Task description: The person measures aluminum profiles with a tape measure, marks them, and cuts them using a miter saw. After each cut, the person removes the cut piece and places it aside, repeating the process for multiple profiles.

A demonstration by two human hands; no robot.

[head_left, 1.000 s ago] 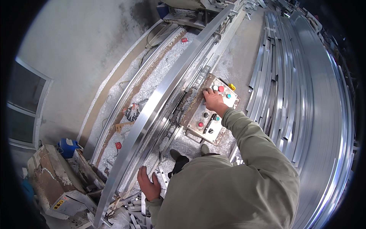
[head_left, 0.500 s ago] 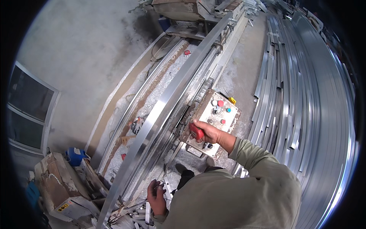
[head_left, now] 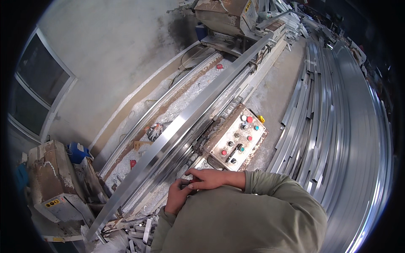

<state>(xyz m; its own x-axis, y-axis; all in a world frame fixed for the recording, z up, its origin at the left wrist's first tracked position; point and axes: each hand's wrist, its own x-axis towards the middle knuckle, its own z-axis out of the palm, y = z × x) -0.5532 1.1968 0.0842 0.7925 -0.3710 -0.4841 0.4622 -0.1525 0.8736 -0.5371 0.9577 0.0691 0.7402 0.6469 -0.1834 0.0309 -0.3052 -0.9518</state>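
Observation:
My two hands meet in front of my body, just below the control box. A red tape measure (head_left: pixel 195 180) is mostly hidden between them, with only a small red part showing. My right hand (head_left: pixel 209 178) is closed round it from the right. From the left, the bent fingers of my left hand (head_left: pixel 177 195) press against the same tape measure. Beyond the hands, a long silver aluminium profile (head_left: pixel 168 134) lies slanting along the machine. The control box (head_left: pixel 236 143), with several coloured buttons and knobs, stands just ahead of my right forearm.
Saw housings stand at the near left (head_left: pixel 55 181) and the far end (head_left: pixel 223 19). Long metal profiles (head_left: pixel 301 122) lie stacked on the right. Offcuts (head_left: pixel 141 232) fill the lower left. A blue canister (head_left: pixel 78 152) sits beside the near housing, below a window (head_left: pixel 44 74).
My right hand has moved from over the control box down and left to my left hand, bringing the tape measure. My left hand has risen slightly and closed. The view has shifted.

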